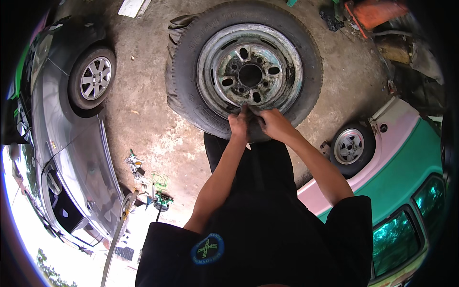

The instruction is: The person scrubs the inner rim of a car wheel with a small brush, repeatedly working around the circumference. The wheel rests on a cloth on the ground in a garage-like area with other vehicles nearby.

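Observation:
A worn steel wheel rim [231, 97] with a black rubber tyre [312, 68] lies in front of me, its slotted face up. My left hand [239, 123] is at the rim's near edge, index finger pointing onto the metal. My right hand [270, 122] is just beside it, fingers bent at the same edge. The fingertips nearly meet at the bottom of the rim; whether something small is between them cannot be told. Under the tyre's left side shows another dark, ribbed rubber piece [173, 89].
A grey car [79, 140] stands at the left, a pink and green vehicle [391, 154] at the right. Tools [134, 163] and a green trolley jack [163, 199] lie on the concrete floor [143, 89] at lower left. An orange-red object [380, 14] is at upper right.

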The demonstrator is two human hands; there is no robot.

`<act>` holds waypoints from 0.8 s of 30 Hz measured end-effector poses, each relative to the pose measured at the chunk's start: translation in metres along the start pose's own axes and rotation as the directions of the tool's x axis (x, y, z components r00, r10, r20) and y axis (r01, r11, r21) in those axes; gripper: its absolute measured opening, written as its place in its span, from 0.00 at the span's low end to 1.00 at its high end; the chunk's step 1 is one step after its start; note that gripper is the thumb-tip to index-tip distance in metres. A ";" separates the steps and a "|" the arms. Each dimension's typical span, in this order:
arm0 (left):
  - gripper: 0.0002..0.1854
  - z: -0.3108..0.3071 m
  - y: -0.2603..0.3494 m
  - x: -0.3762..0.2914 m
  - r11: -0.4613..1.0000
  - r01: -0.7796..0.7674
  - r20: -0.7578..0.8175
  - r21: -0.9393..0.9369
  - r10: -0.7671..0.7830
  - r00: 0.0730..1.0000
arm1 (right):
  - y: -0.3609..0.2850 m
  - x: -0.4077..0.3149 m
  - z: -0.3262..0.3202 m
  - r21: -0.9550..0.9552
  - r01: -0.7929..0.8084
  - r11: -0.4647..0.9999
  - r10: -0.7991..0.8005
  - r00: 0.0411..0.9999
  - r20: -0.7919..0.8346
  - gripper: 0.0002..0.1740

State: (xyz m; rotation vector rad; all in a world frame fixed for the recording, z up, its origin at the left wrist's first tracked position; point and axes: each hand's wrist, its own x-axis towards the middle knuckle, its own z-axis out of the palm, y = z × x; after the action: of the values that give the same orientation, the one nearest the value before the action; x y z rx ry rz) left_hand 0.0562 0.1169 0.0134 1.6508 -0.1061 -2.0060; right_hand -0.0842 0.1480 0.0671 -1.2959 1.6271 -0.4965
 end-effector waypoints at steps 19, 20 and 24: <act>0.18 0.008 0.003 -0.010 0.999 0.003 -0.070 0.054 0.001 0.998 | -0.019 -0.005 -0.013 -0.033 -0.092 0.995 0.093 0.995 0.046 0.22; 0.17 0.006 0.005 -0.006 1.000 -0.011 -0.042 0.024 0.012 0.999 | -0.019 -0.003 -0.012 -0.010 -0.040 0.999 0.040 0.999 -0.016 0.22; 0.17 0.004 0.002 -0.006 0.999 -0.032 -0.036 0.037 0.033 0.999 | -0.015 -0.006 -0.011 -0.036 -0.013 0.999 0.014 1.000 0.024 0.22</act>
State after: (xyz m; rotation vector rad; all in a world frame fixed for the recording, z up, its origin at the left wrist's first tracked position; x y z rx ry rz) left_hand 0.0538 0.1171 0.0205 1.6966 -0.1564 -1.9595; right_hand -0.0862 0.1453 0.0859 -1.3114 1.6298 -0.4435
